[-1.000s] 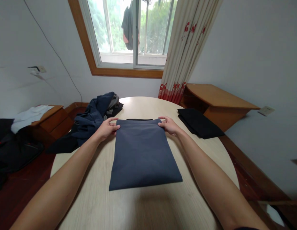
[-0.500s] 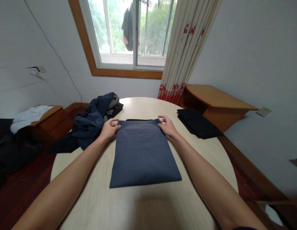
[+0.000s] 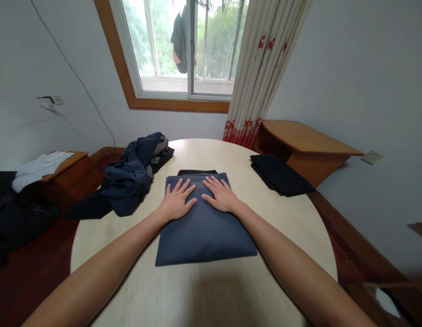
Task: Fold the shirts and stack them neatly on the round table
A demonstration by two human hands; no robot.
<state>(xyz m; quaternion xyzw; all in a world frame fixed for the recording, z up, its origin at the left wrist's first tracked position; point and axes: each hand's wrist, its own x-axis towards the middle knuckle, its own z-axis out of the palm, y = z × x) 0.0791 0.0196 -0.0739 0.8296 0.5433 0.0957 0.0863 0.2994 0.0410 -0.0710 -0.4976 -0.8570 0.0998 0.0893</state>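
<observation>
The left hand [image 3: 177,203] and right hand [image 3: 220,195] lie spread wide, gripping nothing, on the folded cloth [image 3: 204,240] mid-bench [image 3: 159,297], pile [image 3: 129,181] at its ten o'clock, black bundle [image 3: 282,175] at two, and uneven pressing could skew its layers.

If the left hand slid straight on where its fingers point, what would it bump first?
The left hand lies spread on the folded blue cloth; sliding on, it would probably meet the black strip at the cloth's far edge first, though its height is unclear.
</observation>
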